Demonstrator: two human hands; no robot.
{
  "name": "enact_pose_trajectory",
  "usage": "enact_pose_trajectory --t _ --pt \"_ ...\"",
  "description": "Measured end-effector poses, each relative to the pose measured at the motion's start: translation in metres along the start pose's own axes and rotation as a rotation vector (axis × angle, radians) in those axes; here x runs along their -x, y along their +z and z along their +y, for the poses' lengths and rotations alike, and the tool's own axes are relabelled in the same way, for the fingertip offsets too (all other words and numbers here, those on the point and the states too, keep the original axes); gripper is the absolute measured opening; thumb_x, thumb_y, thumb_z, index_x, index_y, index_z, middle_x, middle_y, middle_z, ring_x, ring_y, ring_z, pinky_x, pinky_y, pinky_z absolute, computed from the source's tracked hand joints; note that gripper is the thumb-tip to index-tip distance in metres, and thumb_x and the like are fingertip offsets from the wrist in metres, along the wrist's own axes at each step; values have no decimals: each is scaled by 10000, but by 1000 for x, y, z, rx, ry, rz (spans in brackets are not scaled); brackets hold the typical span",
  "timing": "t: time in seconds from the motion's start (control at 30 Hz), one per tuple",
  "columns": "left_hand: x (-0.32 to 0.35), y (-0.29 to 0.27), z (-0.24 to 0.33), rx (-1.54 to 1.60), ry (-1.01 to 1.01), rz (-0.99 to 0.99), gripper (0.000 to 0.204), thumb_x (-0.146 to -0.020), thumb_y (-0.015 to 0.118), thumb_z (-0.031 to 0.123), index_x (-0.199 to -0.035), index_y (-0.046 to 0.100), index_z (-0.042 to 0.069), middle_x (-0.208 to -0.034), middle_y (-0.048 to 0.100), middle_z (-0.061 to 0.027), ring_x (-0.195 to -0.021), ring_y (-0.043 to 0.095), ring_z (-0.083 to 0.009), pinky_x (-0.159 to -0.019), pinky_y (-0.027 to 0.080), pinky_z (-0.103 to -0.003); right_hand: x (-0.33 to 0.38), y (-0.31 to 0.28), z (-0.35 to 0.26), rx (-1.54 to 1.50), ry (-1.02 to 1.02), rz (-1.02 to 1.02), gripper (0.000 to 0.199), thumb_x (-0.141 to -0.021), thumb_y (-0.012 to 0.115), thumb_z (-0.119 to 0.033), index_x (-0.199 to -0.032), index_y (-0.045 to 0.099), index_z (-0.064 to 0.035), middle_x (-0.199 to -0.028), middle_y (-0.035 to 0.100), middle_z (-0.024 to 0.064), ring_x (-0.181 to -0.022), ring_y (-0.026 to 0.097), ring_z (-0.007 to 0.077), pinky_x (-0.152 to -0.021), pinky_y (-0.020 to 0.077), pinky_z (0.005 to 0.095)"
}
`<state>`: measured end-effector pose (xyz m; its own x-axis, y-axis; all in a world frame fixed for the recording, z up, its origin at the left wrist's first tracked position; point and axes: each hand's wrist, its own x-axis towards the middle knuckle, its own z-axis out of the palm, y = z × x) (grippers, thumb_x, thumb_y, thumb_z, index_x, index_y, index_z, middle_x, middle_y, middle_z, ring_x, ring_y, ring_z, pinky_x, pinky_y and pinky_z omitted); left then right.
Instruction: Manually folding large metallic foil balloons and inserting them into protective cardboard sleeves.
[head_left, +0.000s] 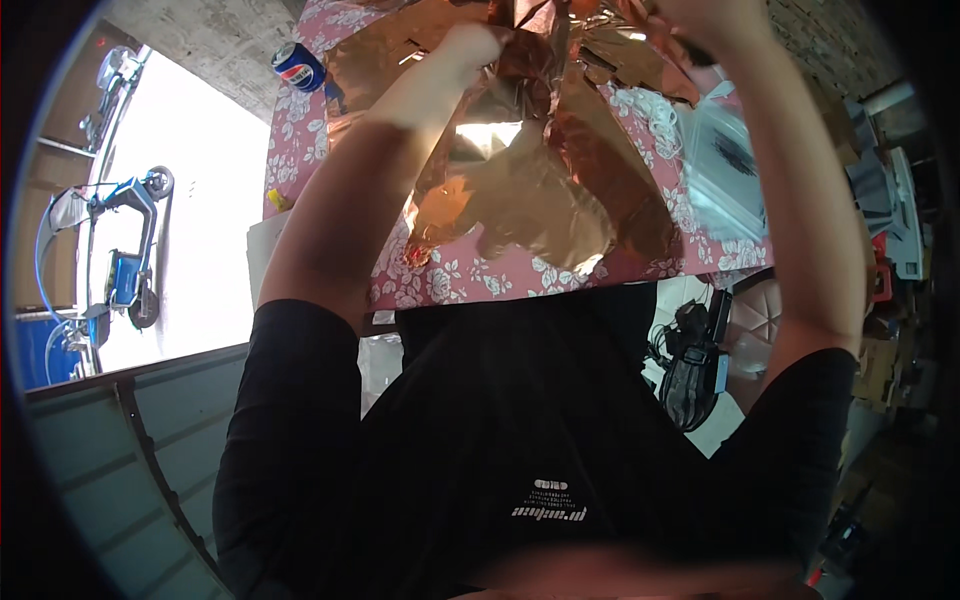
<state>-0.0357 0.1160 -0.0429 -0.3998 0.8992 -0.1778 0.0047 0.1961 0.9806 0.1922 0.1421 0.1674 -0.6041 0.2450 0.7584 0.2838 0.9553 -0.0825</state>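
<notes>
A large crinkled sheet of copper-coloured foil (540, 205) spreads over the table, with its middle gathered up into a standing bunch at the top of the view. My left hand (474, 48) is closed at the left side of this bunch, its fingertips sunk in the foil folds. At the upper edge, my right hand (705, 22) is partly cut off by the frame; its bent fingers pinch the foil on the right side. Light glares off the foil between my arms.
A pink flowered tablecloth (470, 280) covers the table. On it are a blue drink can (298, 66) at the far left, white string (655, 118) and clear plastic bags (722, 170) at right. A black bag (690, 375) lies below the table edge. A blue scooter (130, 240) stands at left.
</notes>
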Motion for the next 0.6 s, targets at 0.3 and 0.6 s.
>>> enact_pose_trajectory --t 0.3,0.6 --pt "8 -21 -42 371 -344 19 324 -1035 584 185 -1310 651 27 -1240 710 -143 -1017 722 -267 -786 629 -430 175 63 -50 -178 -384 -150 309 -758 715 -84 -1066 723 -61 -1044 738 90 -938 721 297 -755 579 410" --pt "12 -20 -64 -162 -132 15 495 -894 837 193 -1288 610 -3 -1212 688 -130 -1054 681 -196 -887 572 -364 255 52 -85 -333 -347 -314 242 -766 698 -162 -982 753 -69 -1089 744 48 -1059 702 235 -791 571 355"
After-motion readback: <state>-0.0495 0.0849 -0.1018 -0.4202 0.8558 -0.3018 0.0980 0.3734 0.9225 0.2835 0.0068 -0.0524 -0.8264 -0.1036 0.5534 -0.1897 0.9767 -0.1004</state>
